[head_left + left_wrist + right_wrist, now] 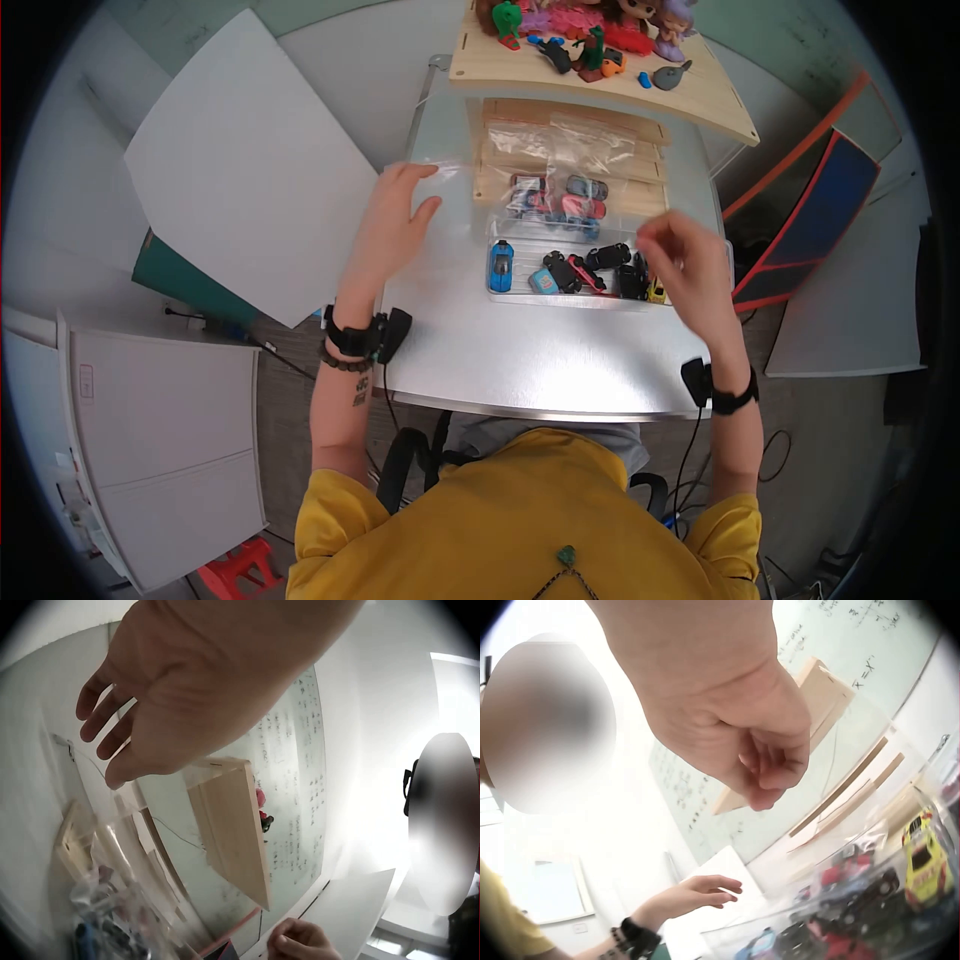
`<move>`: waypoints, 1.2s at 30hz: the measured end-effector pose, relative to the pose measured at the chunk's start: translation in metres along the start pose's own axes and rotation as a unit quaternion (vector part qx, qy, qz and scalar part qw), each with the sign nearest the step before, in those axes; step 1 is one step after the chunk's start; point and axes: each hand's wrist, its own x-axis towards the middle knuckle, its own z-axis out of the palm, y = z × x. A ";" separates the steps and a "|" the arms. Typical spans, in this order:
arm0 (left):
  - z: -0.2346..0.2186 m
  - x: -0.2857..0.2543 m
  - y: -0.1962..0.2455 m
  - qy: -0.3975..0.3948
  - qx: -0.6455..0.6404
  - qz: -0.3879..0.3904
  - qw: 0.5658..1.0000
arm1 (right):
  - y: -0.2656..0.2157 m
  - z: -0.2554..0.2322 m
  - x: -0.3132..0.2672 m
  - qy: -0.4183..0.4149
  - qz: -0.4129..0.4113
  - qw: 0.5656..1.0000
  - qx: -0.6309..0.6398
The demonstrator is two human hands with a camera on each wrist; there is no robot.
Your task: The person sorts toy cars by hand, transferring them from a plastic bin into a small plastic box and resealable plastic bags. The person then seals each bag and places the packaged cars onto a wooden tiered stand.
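A clear plastic box point(560, 298) on the table holds several toy cars, among them a blue car point(502, 266) at its left end and a yellow car point(928, 871) at its right. Just behind lies a clear plastic bag point(592, 150) with more toy cars in it. My left hand point(388, 228) hovers left of the bag, fingers loosely extended, nothing in it. Over the right end of the box is my right hand point(690, 270), its thumb and fingers curled together. No object shows between them in the right wrist view.
A wooden shelf point(700, 95) stands across the back of the table point(480, 360), bearing dolls and small toy figures. Wooden slats point(490, 185) lie beneath the bag. White boards lean at left and right, and a dark blue panel point(815, 225) stands at the right.
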 end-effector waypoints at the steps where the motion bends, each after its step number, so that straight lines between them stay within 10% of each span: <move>1: -0.007 0.006 -0.013 0.004 0.006 -0.007 1.000 | -0.005 -0.001 -0.019 -0.039 0.044 0.998 0.011; 12: 0.020 0.045 -0.105 -0.140 0.085 -0.015 0.986 | 0.032 0.037 -0.119 -0.196 0.128 0.970 0.069; 27: 0.003 0.041 -0.071 -0.066 0.130 0.071 0.987 | 0.073 0.043 -0.124 -0.194 0.247 0.913 0.258; 36: -0.092 0.016 0.018 -0.036 0.101 0.050 0.993 | 0.066 0.043 -0.126 -0.203 0.216 0.932 0.207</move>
